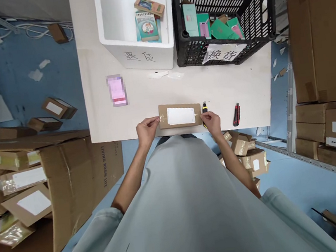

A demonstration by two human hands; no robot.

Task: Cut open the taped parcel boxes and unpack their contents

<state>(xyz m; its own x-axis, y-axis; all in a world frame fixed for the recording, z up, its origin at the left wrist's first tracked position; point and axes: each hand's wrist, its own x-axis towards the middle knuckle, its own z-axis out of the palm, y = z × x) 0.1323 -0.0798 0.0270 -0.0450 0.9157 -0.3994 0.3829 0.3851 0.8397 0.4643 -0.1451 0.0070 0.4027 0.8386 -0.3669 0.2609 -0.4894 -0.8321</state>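
A small brown cardboard box (162, 112) lies flat near the table's front edge, with a white label (180, 115) and clear tape on top. My left hand (148, 131) pinches its left end between thumb and fingers. At the opposite end, my right hand (212, 121) is closed in a pinch on the box's edge. A yellow-and-black utility knife (204, 107) lies just beyond the right fingers, partly hidden by them. Farther right rests a red-and-black utility knife (236, 114).
On the white table (150, 91) stand a white foam bin (146, 58) holding small books and a black crate (228, 42) with green boxes. A pixelated pink item (117, 90) lies left. A large carton (70, 185) of parcels and stacked cartons (318, 38) flank the table.
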